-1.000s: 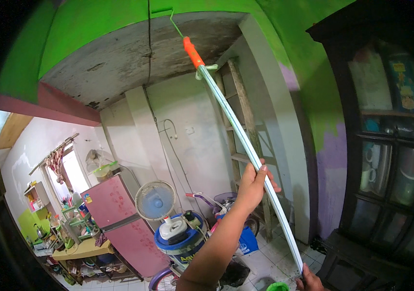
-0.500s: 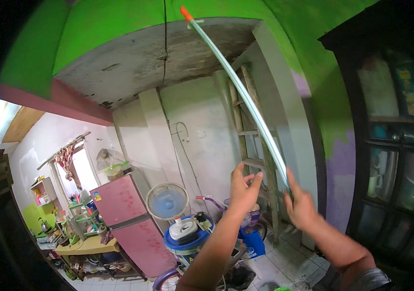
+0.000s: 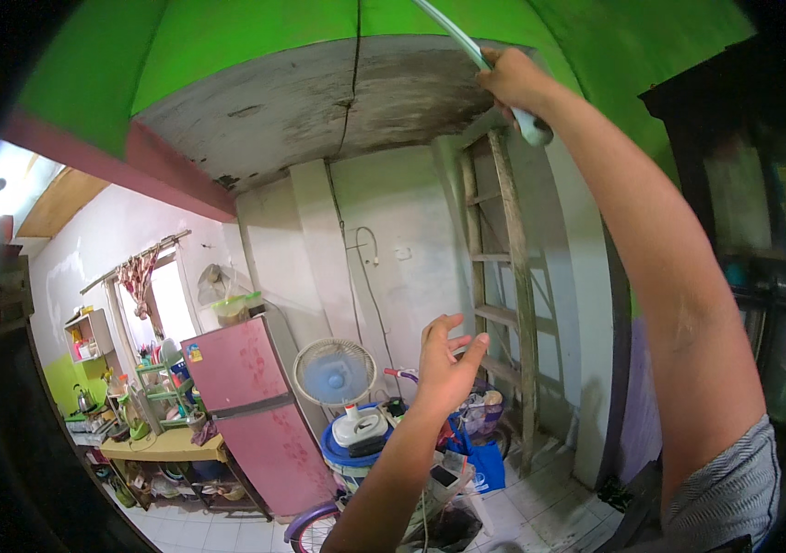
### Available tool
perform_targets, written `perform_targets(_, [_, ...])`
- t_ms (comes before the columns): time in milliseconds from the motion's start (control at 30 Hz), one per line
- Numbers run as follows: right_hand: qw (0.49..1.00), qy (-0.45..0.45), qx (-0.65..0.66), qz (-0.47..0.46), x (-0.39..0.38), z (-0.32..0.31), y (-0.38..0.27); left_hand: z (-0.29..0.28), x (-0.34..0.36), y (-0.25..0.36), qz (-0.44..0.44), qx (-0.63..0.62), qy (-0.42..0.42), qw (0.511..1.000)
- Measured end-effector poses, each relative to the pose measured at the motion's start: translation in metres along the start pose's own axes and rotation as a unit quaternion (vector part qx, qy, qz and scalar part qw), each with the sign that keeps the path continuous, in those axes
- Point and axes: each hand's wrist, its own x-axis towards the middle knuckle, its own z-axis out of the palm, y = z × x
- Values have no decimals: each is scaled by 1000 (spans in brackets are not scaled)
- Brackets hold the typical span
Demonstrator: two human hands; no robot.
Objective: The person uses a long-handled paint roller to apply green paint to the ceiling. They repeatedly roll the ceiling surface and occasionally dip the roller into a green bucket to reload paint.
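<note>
High in the upper right, my right hand [image 3: 524, 81] is wrapped round a long pale pole [image 3: 448, 28]. The pole's rounded white end sticks out below my fist, and its upper part runs out of the top of the picture, so the far tip is hidden. My right arm is stretched upward, near the stained grey ceiling [image 3: 273, 111]. Lower, in front of the wooden ladder [image 3: 519, 267], my left hand [image 3: 448, 364] hangs in the air with fingers loosely bent and apart, holding nothing.
A pink refrigerator [image 3: 250, 369] and a standing fan [image 3: 335, 370] are on the left. Beside them stands a blue-rimmed tub [image 3: 333, 452] with a white lidded item. A bicycle wheel [image 3: 313, 533] shows below. A dark glass cabinet [image 3: 762, 240] lines the right. A cable [image 3: 357, 55] hangs overhead.
My right hand has risen with the pole, carrying its orange tip out of view. My left hand has moved slightly down and left, staying apart from the pole.
</note>
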Motion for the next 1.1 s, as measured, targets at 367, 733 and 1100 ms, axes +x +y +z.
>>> perform_targets(367, [999, -25, -12, -26, 1, -11, -13, -27, -13, 6, 14, -28, 8, 999])
perform_targets(733, [998, -46, -33, 13, -277, -16, 73, -3, -19, 25, -54, -70, -90, 992])
perform_targets(1100, [976, -130, -119, 124, -544, -48, 80, 60, -29, 44, -73, -214, -161, 961])
